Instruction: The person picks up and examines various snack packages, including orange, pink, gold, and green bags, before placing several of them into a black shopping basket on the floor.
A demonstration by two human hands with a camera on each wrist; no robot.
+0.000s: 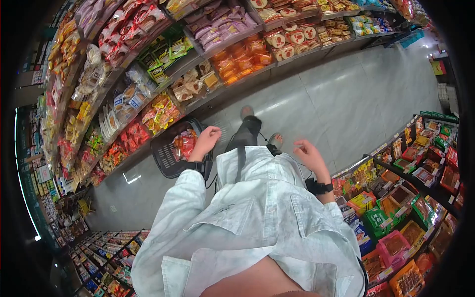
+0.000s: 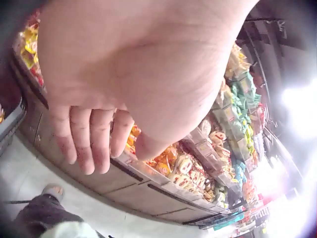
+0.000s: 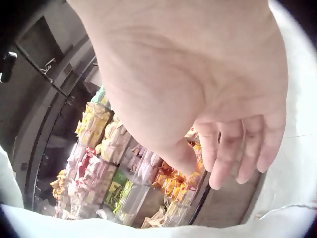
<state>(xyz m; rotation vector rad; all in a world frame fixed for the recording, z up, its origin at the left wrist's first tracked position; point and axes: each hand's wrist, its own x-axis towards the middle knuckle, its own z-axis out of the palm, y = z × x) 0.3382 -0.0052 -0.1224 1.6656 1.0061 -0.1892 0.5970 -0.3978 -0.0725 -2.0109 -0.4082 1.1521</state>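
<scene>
My left hand [image 1: 205,144] hangs in front of my body with loosely bent fingers and holds nothing; the left wrist view shows its bare palm and relaxed fingers [image 2: 85,144]. Beside the left wrist is a dark shopping basket [image 1: 166,166] with red packaged snacks [image 1: 185,144] inside, partly hidden by the forearm. On the other side, my right hand [image 1: 311,157] is held out over the floor, its fingers slightly bent. Its palm faces the right wrist camera, with nothing in the grasp.
Ahead and to the left, tiered bins of snacks run along the aisle, with orange packets [image 1: 242,62] and purple packets [image 1: 225,29] among them. A shelf of boxed and bagged goods [image 1: 396,208] stands close on the right. Grey tiled floor [image 1: 346,94] stretches between them.
</scene>
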